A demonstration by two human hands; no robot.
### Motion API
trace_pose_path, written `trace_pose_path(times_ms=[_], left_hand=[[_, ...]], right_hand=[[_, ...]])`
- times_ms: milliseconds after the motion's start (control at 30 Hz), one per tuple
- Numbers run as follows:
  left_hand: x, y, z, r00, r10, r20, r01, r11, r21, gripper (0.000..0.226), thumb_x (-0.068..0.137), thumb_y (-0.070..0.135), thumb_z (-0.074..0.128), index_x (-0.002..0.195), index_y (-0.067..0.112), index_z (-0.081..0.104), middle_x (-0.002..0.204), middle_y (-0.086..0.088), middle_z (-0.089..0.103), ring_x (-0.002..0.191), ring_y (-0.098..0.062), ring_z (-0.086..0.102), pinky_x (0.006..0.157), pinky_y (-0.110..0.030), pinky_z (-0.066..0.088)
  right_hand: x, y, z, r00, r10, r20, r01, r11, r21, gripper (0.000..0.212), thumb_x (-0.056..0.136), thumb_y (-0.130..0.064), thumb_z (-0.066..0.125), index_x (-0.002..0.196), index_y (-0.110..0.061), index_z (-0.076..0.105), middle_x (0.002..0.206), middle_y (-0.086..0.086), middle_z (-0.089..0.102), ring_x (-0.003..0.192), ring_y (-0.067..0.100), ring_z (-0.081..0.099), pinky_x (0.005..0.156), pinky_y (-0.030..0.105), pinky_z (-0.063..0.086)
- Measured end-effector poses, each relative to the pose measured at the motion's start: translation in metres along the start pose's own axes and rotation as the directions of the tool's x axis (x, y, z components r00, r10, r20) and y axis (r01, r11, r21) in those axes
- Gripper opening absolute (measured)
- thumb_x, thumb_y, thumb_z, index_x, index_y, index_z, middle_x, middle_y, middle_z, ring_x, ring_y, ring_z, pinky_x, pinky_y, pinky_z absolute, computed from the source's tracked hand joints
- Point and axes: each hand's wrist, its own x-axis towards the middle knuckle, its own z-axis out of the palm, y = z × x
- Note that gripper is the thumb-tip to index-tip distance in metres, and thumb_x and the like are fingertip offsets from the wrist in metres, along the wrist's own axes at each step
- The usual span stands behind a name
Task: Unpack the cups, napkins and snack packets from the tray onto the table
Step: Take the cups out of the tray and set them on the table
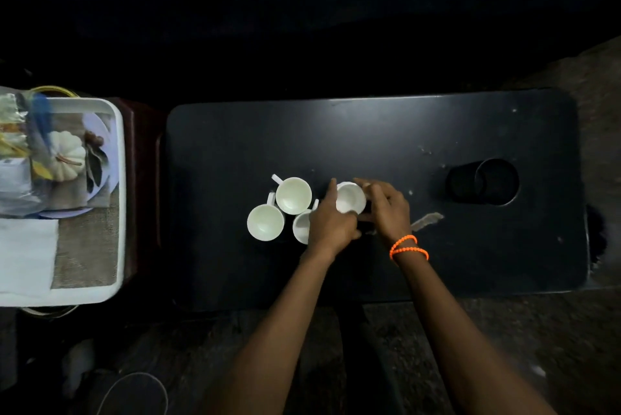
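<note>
Table (369, 132): dark, three white cups (293, 195) clustered
Hands: left hand (331, 224) and right hand (386, 209) gripping fourth cup (350, 198)
Tray (116, 145): napkins (25, 256), packets (13, 152) inside

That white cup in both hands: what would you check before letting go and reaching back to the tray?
1. Fourth cup upright, mouth up: ok.
2. Its base resting on the table: cannot tell, the left hand and right hand hide it.
3. Both hands holding it: ok, fingers curl round its sides.
4. Three other cups standing upright on the table: ok, though the left hand covers part of one.
5. Room to its right: ok, the black round holder stands well apart.
6. Items left in the tray: not ok, a napkin and packets remain there.
</note>
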Motion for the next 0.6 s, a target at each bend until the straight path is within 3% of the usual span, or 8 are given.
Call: trace_pose_path(times_ms=[100, 200, 233, 300, 367, 500, 600], left_hand=[[0.0, 0.001, -0.002, 1.0, -0.019, 0.014, 0.02, 0.995, -0.096, 0.086, 0.083, -0.008, 0.055, 0.158, 0.032, 0.04, 0.147, -0.008, 0.054, 0.126, -0.03, 0.06, 0.083, -0.042, 0.066], [-0.01, -0.01, 0.002, 0.999, 0.002, 0.052, 0.002, 0.996, -0.094, 0.087, 0.082, -0.011, 0.054, 0.155, 0.036, 0.044, 0.136, -0.008, 0.061, 0.111, -0.026, 0.067, 0.06, -0.024, 0.064], [-0.016, -0.015, 0.004, 0.998, 0.008, 0.067, -0.003, 0.997, -0.073, 0.089, 0.08, -0.01, 0.054, 0.154, 0.038, 0.044, 0.133, -0.008, 0.063, 0.108, -0.026, 0.069, 0.059, -0.023, 0.063], [-0.031, -0.027, 0.009, 0.996, 0.011, 0.084, -0.009, 1.0, -0.022, 0.09, 0.076, -0.009, 0.056, 0.15, 0.041, 0.046, 0.126, -0.009, 0.067, 0.106, -0.029, 0.071, 0.07, -0.034, 0.067], [-0.045, -0.042, 0.015, 0.995, 0.005, 0.096, -0.004, 1.0, -0.008, 0.087, 0.073, -0.009, 0.057, 0.141, 0.045, 0.054, 0.121, -0.009, 0.069, 0.105, -0.029, 0.071, 0.073, -0.043, 0.068], [-0.066, -0.072, 0.027, 0.989, -0.053, 0.137, 0.053, 0.999, -0.001, 0.082, 0.071, -0.007, 0.054, 0.118, 0.06, 0.059, 0.106, -0.003, 0.072, 0.09, -0.024, 0.074, 0.065, -0.04, 0.068], [-0.073, -0.087, 0.033, 0.984, -0.071, 0.165, 0.066, 0.997, 0.04, 0.077, 0.067, -0.002, 0.053, 0.104, 0.066, 0.054, 0.09, 0.002, 0.071, 0.094, -0.031, 0.075, 0.072, -0.044, 0.068]], right_hand=[[-0.002, 0.001, 0.001, 0.997, 0.072, -0.018, -0.07, 0.994, 0.085, 0.032, 0.079, -0.041, 0.053, 0.087, -0.03, 0.083, 0.094, -0.007, 0.079, 0.092, 0.016, 0.075, 0.076, 0.053, 0.064], [-0.014, 0.005, -0.006, 0.995, 0.084, -0.053, -0.08, 0.993, 0.082, 0.036, 0.076, -0.046, 0.053, 0.086, -0.028, 0.083, 0.093, 0.0, 0.08, 0.095, 0.023, 0.076, 0.075, 0.052, 0.064], [-0.02, 0.008, -0.01, 0.995, 0.09, -0.048, -0.085, 0.991, 0.099, 0.036, 0.076, -0.045, 0.054, 0.086, -0.027, 0.083, 0.092, 0.001, 0.08, 0.094, 0.025, 0.076, 0.071, 0.05, 0.065], [-0.037, 0.017, -0.018, 0.992, 0.12, -0.045, -0.114, 0.985, 0.129, 0.036, 0.076, -0.044, 0.054, 0.085, -0.025, 0.083, 0.091, 0.0, 0.08, 0.091, 0.021, 0.077, 0.065, 0.045, 0.065], [-0.055, 0.03, -0.026, 0.985, 0.16, -0.071, -0.151, 0.981, 0.119, 0.036, 0.077, -0.042, 0.054, 0.087, -0.023, 0.083, 0.092, -0.001, 0.08, 0.088, 0.015, 0.077, 0.067, 0.049, 0.065], [-0.088, 0.057, -0.037, 0.968, 0.209, -0.137, -0.197, 0.976, 0.093, 0.036, 0.078, -0.043, 0.053, 0.087, -0.027, 0.084, 0.09, -0.005, 0.08, 0.094, 0.016, 0.076, 0.07, 0.05, 0.065], [-0.099, 0.072, -0.04, 0.96, 0.227, -0.162, -0.215, 0.972, 0.091, 0.034, 0.081, -0.042, 0.053, 0.087, -0.029, 0.083, 0.086, -0.007, 0.08, 0.087, 0.009, 0.075, 0.068, 0.049, 0.066]])
